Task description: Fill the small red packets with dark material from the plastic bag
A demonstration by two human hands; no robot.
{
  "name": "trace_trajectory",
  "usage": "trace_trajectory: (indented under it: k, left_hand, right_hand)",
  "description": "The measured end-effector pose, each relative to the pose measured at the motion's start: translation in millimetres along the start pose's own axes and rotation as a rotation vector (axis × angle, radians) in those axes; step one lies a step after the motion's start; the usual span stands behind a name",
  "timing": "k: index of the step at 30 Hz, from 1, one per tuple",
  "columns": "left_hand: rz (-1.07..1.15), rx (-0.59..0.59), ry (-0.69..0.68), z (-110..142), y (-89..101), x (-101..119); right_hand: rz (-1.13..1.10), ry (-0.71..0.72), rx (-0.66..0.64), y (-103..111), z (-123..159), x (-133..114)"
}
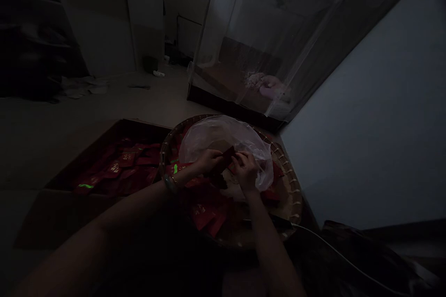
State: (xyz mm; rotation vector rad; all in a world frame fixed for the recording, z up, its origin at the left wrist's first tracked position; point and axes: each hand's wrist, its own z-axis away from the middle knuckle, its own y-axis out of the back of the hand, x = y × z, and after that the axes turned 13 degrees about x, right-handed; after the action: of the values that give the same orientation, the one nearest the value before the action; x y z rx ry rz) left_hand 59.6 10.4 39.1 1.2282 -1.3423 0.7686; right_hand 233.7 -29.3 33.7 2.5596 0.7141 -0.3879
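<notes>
The room is dim. My left hand and my right hand meet over a round woven basket. Both pinch a small dark red packet between them, fingers closed on it. Just behind the hands lies a crumpled clear plastic bag, resting in the basket. More red packets lie loose in the basket under my wrists. A bracelet sits on my left wrist.
A cardboard box full of red packets stands left of the basket. A clear-walled enclosure stands behind on the floor. A pale wall rises at right, with a white cable below it. Litter lies far left.
</notes>
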Motion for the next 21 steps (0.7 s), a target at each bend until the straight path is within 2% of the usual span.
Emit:
trace_trajectory:
  k: [3,5,7,10,13,17,21]
  left_hand:
    - [-0.157,-0.017,-0.139,0.3,3.6,4.6]
    - [-0.238,-0.006,-0.199,-0.5,6.8,7.2]
    - [-0.267,0.018,-0.162,-1.9,9.7,7.5]
    - [-0.288,0.045,-0.087,-3.7,12.2,5.1]
    - [-0.318,0.029,-0.137,-4.2,12.9,3.4]
    - [-0.318,0.016,-0.205,-5.8,14.0,1.1]
    - [-0.331,0.013,-0.271,-10.5,17.5,-6.3]
  right_hand:
    - [0.064,-0.035,0.009,2.0,0.2,-0.1]
    - [0.07,0.002,-0.042,3.8,-0.3,-1.5]
    - [0.05,0.03,-0.107,5.5,-1.1,-3.7]
    - [0.01,-0.002,-0.181,7.7,-3.0,-6.4]
    - [-0.035,-0.087,-0.205,9.8,-4.7,-8.0]
    - [-0.154,-0.286,-0.263,12.0,-5.6,-9.4]
    - [-0.481,-0.707,-0.426,9.0,-2.8,-6.6]
